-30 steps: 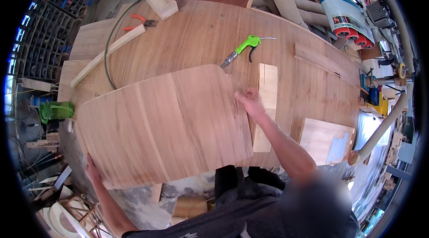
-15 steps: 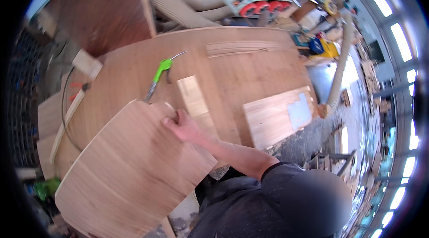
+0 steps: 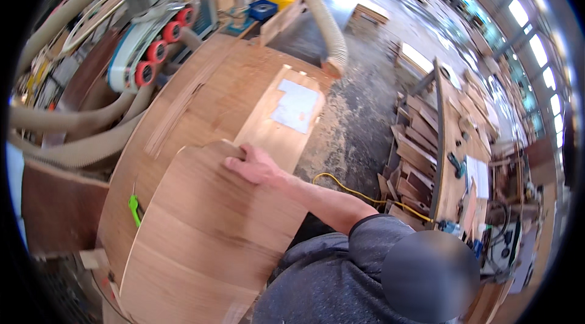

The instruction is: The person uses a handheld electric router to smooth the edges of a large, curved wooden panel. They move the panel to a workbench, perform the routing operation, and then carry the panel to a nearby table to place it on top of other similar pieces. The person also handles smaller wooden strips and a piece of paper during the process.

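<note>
My right hand (image 3: 255,167) grips the upper edge of a large wooden panel (image 3: 201,226) with rounded corners and a curved side. The thumb lies over the face of the panel, and the other fingers are partly hidden at its edge. The panel is tilted in front of my body and covers part of the workbench (image 3: 207,98). My left hand does not show. Just beyond my right hand lies a pale wooden board (image 3: 259,132) with a sheet of paper (image 3: 297,106) on it. A green air blow gun (image 3: 134,209) rests left of the panel.
Thin wooden strips (image 3: 177,111) lie along the bench. Behind stand a machine with red wheels (image 3: 157,51) and thick ribbed hoses (image 3: 73,120). Another hose (image 3: 332,31) hangs by the bench's far end. To the right are a long table (image 3: 454,147), leaning wood offcuts (image 3: 414,147) and a yellow cable (image 3: 347,187).
My view has turned to the right. The panel, still in my right hand, has swung toward the board with the paper and now overlaps it, standing more upright in view.
</note>
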Available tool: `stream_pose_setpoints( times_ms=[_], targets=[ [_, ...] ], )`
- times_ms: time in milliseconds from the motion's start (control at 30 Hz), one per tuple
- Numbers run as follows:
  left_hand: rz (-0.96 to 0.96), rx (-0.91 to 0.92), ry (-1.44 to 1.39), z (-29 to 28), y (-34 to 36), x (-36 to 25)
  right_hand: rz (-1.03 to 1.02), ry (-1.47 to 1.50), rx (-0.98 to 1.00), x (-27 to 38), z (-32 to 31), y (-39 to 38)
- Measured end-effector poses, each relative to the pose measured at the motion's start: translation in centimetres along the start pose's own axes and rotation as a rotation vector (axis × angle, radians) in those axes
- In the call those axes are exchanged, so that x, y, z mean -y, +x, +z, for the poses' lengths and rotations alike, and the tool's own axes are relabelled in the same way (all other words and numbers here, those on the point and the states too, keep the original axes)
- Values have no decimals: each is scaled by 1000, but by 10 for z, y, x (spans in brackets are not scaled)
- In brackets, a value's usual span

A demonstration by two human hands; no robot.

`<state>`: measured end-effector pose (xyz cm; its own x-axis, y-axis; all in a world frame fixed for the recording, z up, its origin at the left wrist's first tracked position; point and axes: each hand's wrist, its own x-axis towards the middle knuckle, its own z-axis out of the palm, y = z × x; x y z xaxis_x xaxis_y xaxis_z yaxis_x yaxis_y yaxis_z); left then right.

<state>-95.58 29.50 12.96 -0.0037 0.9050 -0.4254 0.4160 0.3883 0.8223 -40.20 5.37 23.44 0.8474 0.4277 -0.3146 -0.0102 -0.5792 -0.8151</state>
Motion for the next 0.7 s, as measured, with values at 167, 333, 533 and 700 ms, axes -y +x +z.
stream_pose_setpoints(
  times_ms=[167,333,533,700],
  targets=[
    [62,195,-9,69,13,-34,172,122,-312,-91,-129,-25],
    [107,478,81,177,28,-102,315,216,-509,-208,-233,-62],
    [291,513,175,342,-25,-174,232,402,-734,-305,-335,-100],
    [322,672,246,441,-55,-220,240,481,-860,-326,-400,-126]
  ],
)
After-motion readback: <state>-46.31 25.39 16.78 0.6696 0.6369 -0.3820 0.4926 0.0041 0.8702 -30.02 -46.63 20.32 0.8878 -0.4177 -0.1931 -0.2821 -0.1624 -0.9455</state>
